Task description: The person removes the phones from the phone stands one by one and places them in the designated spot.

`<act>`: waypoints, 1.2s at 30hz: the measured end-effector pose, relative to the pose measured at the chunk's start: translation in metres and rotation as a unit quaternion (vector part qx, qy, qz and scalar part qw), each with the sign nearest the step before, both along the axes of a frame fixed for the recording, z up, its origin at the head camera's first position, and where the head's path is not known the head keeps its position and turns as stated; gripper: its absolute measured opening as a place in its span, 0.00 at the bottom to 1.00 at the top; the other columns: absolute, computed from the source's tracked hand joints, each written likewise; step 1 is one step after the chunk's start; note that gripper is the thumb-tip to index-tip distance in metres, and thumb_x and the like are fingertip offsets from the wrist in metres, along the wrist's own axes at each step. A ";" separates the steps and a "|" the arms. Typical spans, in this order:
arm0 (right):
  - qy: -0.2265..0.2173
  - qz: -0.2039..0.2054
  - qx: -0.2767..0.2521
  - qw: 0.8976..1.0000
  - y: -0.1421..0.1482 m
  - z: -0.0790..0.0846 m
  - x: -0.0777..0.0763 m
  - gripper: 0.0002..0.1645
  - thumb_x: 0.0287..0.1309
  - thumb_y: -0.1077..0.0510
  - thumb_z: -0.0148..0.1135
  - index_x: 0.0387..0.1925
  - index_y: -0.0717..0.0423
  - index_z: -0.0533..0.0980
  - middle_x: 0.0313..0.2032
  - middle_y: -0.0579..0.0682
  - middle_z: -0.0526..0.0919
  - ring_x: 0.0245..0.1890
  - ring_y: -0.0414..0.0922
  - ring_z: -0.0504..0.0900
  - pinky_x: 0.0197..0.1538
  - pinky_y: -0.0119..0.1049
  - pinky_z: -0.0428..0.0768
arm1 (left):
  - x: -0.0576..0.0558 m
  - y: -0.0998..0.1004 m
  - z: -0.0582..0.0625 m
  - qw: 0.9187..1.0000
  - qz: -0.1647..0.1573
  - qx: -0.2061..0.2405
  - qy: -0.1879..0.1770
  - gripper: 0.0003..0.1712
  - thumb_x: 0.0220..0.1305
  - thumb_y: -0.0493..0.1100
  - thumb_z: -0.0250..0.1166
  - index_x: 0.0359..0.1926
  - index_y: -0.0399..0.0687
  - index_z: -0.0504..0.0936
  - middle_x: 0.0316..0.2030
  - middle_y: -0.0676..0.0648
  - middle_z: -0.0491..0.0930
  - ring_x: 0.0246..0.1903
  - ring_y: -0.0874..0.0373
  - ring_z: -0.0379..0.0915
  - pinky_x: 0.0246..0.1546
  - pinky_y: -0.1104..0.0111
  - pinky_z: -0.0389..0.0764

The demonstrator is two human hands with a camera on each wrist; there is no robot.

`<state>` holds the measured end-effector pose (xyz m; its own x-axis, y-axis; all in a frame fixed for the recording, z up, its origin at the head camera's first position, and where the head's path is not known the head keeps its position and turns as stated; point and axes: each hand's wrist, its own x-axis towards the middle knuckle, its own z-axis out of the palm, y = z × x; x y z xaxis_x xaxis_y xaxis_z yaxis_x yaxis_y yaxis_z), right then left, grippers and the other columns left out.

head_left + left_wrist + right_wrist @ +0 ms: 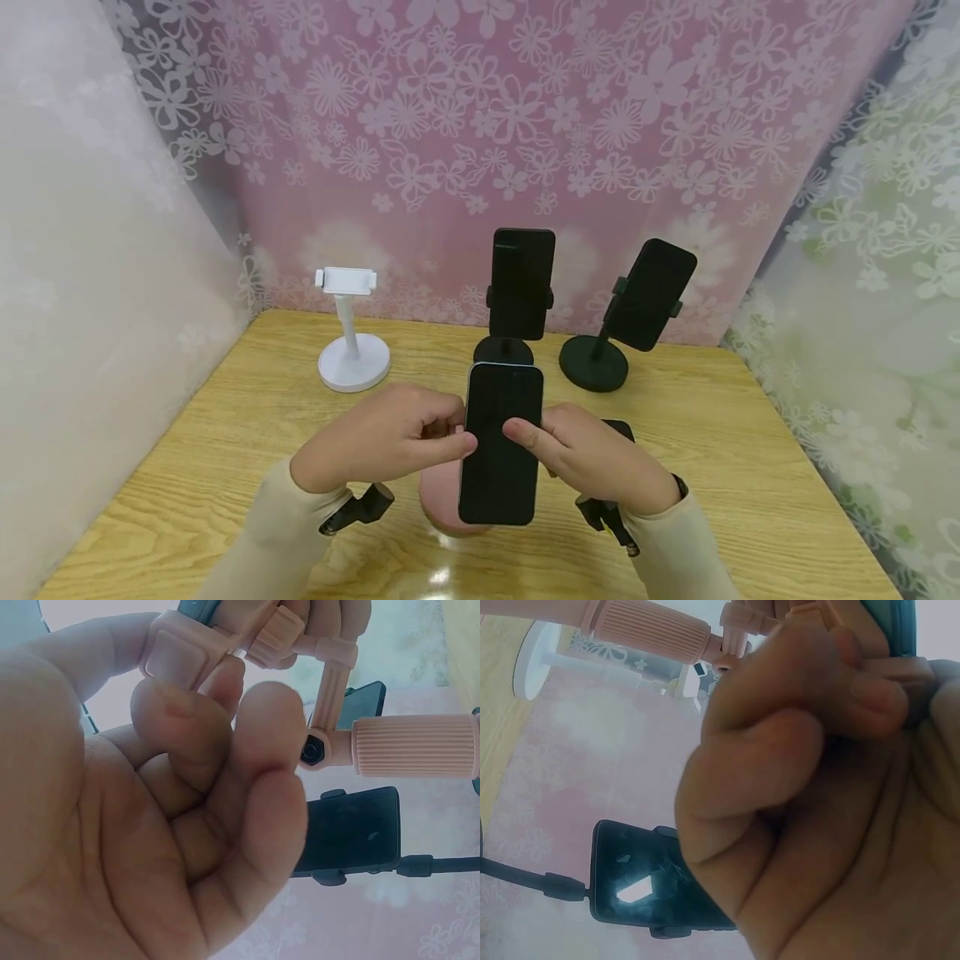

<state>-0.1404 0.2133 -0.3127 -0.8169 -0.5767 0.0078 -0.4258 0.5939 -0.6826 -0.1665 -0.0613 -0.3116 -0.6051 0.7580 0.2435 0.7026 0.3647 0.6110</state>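
Note:
A black-screened phone (501,475) stands upright in a pink phone stand, whose round base (442,496) shows below it. My left hand (393,429) grips the stand's clamp on the phone's left side, thumb at the edge. From the right, my right hand (600,454) holds the clamp, its thumb lying over the screen. In the left wrist view, curled fingers meet the pink clamp end (176,656), beside the hinged arm and ribbed post (416,746). The right wrist view shows fingers curled at the clamp, near the ribbed post (652,630). The phone hides most of the clamp in the head view.
A white phone stand (352,362) without a phone is at the back left. Two black stands hold phones, one at the back middle (521,283), one at the back right (651,296). A dark flat object (618,428) lies partly behind my right hand.

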 end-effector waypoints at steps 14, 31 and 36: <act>0.025 -0.003 0.020 0.999 0.000 0.001 0.005 0.24 0.83 0.43 0.43 0.50 0.39 0.86 0.19 0.37 0.67 0.27 0.35 0.75 0.39 0.34 0.77 | 0.001 0.000 0.001 1.000 -0.003 0.002 0.000 0.17 0.76 0.55 0.63 0.27 0.61 0.75 0.17 0.62 0.64 0.17 0.68 0.61 0.22 0.73 0.65; 0.033 -0.047 0.046 0.997 -0.006 0.002 0.011 0.26 0.79 0.38 0.48 0.25 0.41 0.78 0.15 0.38 0.61 0.16 0.36 0.63 0.27 0.33 0.72 | 0.004 -0.006 0.000 1.000 -0.001 -0.021 -0.020 0.17 0.74 0.62 0.62 0.30 0.61 0.76 0.18 0.61 0.66 0.18 0.66 0.62 0.23 0.73 0.66; 0.092 -0.101 0.068 0.988 -0.005 0.000 0.011 0.23 0.75 0.34 0.53 0.26 0.39 0.75 0.16 0.38 0.62 0.15 0.36 0.64 0.24 0.32 0.68 | 0.003 -0.006 0.002 0.999 -0.005 -0.037 -0.013 0.15 0.72 0.63 0.64 0.34 0.63 0.77 0.20 0.61 0.68 0.19 0.67 0.63 0.23 0.73 0.67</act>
